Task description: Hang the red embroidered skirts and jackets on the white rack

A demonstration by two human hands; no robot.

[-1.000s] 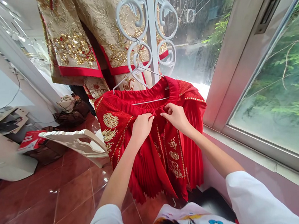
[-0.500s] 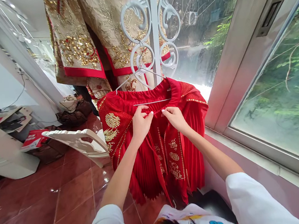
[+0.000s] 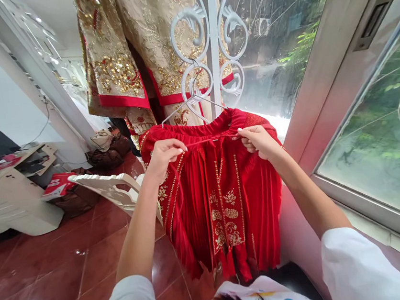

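Observation:
A red pleated skirt with gold embroidery hangs on a thin white wire hanger hooked into a white scrolled metal stand. My left hand pinches the skirt's waistband on its left side. My right hand pinches the waistband on its right side. Both hands are spread apart, so the waistband is stretched wide along the hanger's bar. Behind the skirt hangs a cream and gold embroidered jacket with red trim.
A white plastic chair lies tipped over to the left on the glossy red tiled floor. Cardboard boxes and papers sit at far left. A large window and its sill run along the right.
My hands were together at the middle of the waistband; they have moved apart to its two sides and slightly upward, spreading the skirt flat. The view shifted a little to the left.

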